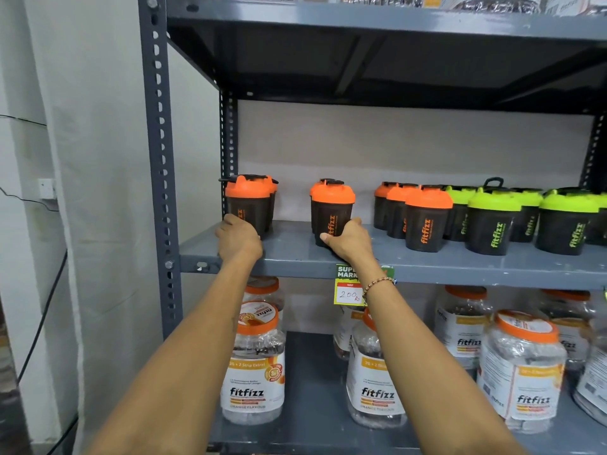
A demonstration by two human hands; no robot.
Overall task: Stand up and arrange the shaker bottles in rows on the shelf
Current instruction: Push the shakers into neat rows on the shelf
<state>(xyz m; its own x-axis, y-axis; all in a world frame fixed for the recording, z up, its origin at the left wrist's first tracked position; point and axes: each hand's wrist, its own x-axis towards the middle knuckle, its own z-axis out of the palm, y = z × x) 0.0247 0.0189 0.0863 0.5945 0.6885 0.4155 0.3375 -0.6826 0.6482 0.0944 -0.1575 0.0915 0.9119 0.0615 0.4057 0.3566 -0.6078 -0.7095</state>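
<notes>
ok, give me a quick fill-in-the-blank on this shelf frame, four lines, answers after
1. The left hand holds the base of a shaker bottle with a ____ lid.
2. The right hand has its grip on the orange-lid bottle that stands ____ of the left-hand one.
3. At the right end of the shelf, the bottles have ____ lids.
4. The handwritten price tag reads ____.

Missing words: orange; right; green; 200
</notes>
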